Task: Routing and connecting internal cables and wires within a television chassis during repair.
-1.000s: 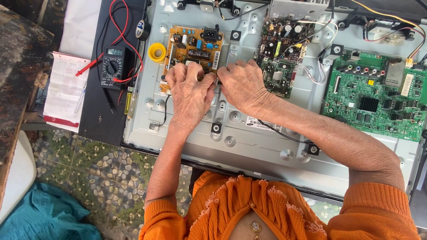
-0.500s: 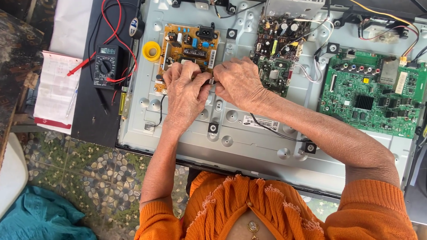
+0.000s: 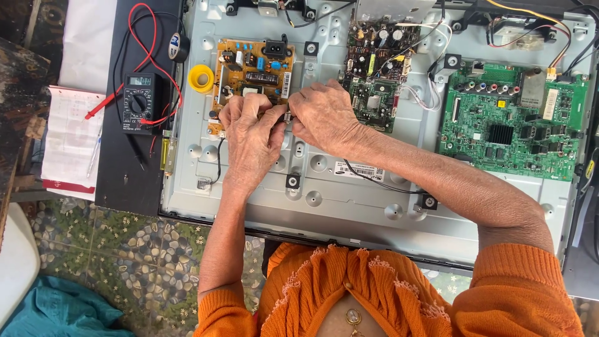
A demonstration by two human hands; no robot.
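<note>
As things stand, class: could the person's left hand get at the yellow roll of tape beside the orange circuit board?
Probably yes. The left hand rests on the orange circuit board, and the yellow roll of tape lies just past that board's left edge, with nothing over it.

A: State the floor finish.

B: Pebble floor (image 3: 125, 262): rounded stones set in dark mortar, with small pale flower shapes between them. It serves as the reference point for everything below.

A: What sits directly above the floor in the picture?

B: A black table (image 3: 125, 181), its near edge bordering the pebbles. A sheet of white paper (image 3: 87, 43) covers its far left corner.

A: Left of the floor?

B: A white seat (image 3: 15, 268), curved edge only. A teal cloth (image 3: 56, 315) lies on the pebbles beside it. Farther up, a dark, worn wooden surface (image 3: 22, 81).

A: Lighting?

B: Even daylight, soft shadows.
</note>
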